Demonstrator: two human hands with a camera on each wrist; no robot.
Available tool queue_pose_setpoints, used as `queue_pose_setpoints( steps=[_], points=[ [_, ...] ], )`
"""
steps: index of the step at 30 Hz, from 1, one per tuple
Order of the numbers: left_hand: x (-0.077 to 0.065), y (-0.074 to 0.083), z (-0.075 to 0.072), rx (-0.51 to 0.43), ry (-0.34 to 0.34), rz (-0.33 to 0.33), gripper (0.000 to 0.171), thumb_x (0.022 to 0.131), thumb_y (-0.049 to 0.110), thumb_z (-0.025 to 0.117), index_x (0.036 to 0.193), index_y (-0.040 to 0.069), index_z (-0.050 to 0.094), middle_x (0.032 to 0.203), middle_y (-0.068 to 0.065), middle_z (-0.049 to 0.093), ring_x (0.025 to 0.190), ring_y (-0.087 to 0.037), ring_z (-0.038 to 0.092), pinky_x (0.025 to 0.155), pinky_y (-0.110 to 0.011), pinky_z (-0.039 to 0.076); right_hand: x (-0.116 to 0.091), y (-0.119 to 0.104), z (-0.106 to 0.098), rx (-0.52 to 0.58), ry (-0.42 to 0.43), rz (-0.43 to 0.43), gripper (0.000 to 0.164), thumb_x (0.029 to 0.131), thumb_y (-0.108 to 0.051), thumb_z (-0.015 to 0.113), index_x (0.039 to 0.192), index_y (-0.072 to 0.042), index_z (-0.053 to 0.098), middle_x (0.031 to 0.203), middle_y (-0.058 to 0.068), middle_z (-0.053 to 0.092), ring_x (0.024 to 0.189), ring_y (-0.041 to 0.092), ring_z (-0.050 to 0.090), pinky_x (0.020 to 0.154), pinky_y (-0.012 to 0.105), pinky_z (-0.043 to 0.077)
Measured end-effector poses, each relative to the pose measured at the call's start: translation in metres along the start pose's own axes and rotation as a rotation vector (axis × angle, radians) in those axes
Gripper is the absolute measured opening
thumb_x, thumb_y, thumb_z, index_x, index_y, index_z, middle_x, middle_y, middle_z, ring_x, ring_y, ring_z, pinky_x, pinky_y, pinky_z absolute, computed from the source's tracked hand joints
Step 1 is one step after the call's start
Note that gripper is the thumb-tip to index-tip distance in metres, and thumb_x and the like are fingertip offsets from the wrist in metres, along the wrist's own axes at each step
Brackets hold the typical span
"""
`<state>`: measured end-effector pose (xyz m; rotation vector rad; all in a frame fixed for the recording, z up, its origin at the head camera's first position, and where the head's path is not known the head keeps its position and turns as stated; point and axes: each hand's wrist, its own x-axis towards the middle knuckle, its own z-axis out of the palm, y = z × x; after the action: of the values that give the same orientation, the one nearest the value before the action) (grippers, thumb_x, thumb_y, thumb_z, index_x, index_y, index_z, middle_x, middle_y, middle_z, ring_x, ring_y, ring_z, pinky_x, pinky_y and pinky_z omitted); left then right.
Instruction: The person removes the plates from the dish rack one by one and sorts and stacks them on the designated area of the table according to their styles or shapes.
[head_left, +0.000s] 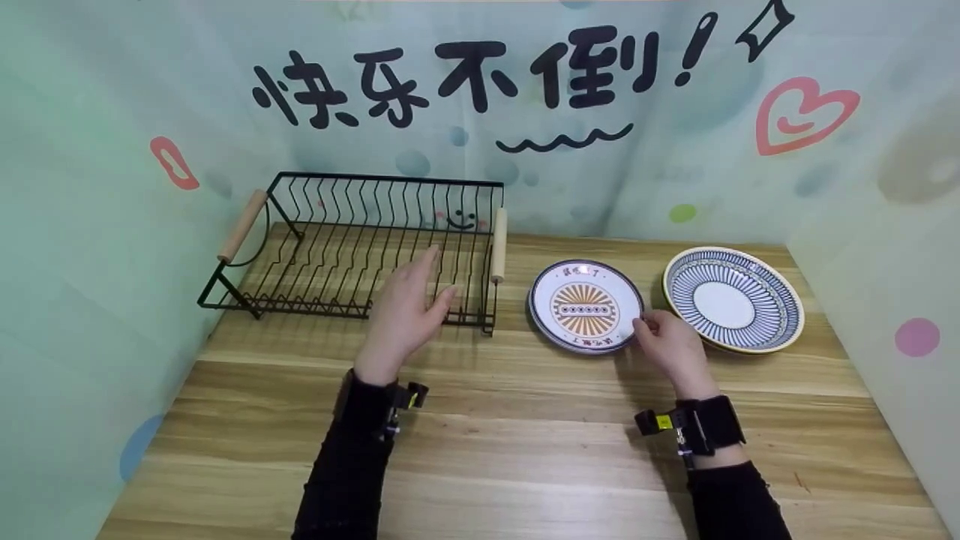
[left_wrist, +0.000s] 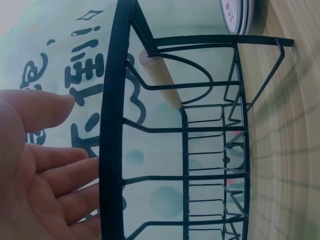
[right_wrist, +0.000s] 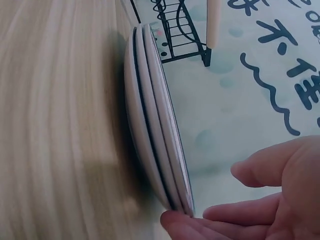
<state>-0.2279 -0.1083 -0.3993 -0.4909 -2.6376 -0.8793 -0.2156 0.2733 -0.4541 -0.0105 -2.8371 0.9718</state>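
Observation:
A stack of small round plates lies on the table, the top one white with a dark rim and an orange sunburst pattern. My right hand is at the stack's right edge. In the right wrist view its fingertips touch the lower rim, while the thumb stands apart from the plates. Over the front of a black wire dish rack is my left hand, fingers extended and thumb spread, holding nothing. Its fingers reach behind the rack's front bar in the left wrist view.
A stack of larger patterned bowls stands right of the plates, close to my right hand. The rack has wooden handles at both ends. A printed curtain hangs behind the wooden table and along its sides.

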Motion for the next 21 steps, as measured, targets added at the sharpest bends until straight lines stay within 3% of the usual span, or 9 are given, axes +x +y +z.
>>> queue_pose_setpoints(
  steps=[9, 21],
  points=[
    [-0.001, 0.004, -0.003, 0.020, -0.008, 0.002, 0.067, 0.098, 0.033, 0.060, 0.150, -0.001, 0.035, 0.147, -0.022, 0.044, 0.132, -0.040, 0.044, 0.115, -0.049, 0.028, -0.008, -0.015, -0.012, -0.034, 0.035, -0.057, 0.036, 0.098, -0.017, 0.058, 0.121, 0.010, 0.061, 0.113, 0.030, 0.065, 0.100, 0.043, 0.064, 0.089, 0.055, 0.050],
    [-0.004, 0.005, -0.005, 0.057, 0.031, 0.036, 0.065, 0.097, 0.030, 0.063, 0.146, -0.005, 0.038, 0.147, -0.025, 0.043, 0.133, -0.042, 0.044, 0.116, -0.049, 0.028, -0.020, -0.033, -0.030, -0.046, 0.250, -0.181, 0.027, 0.096, -0.016, 0.060, 0.114, 0.003, 0.067, 0.103, 0.020, 0.070, 0.092, 0.035, 0.066, 0.081, 0.050, 0.050]
  ],
)
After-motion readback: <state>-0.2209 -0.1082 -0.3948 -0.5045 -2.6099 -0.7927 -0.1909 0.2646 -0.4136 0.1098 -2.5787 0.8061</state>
